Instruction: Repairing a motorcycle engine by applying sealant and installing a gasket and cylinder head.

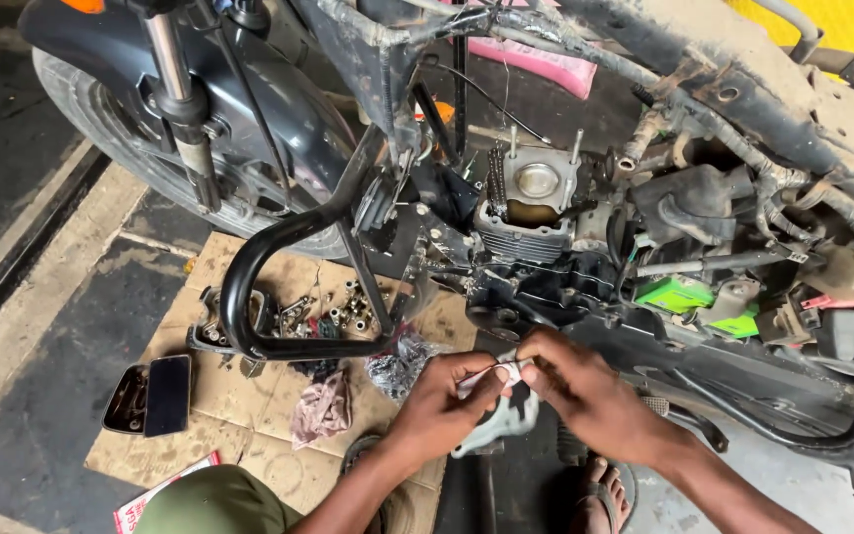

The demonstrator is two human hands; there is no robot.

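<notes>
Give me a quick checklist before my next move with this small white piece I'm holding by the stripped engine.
1. Both hands on the piece: ok. Left hand and right hand pinch the small white piece between them.
2. Grey-green part under the hands supported: cannot tell.
3. Open engine cylinder free of debris: cannot tell.
4. Loose bolts and parts kept together on the cardboard: ok.
5. Phone away from the work: ok, at the cardboard's edge.
6. Foot in sandal close below the hands: not ok.
</notes>
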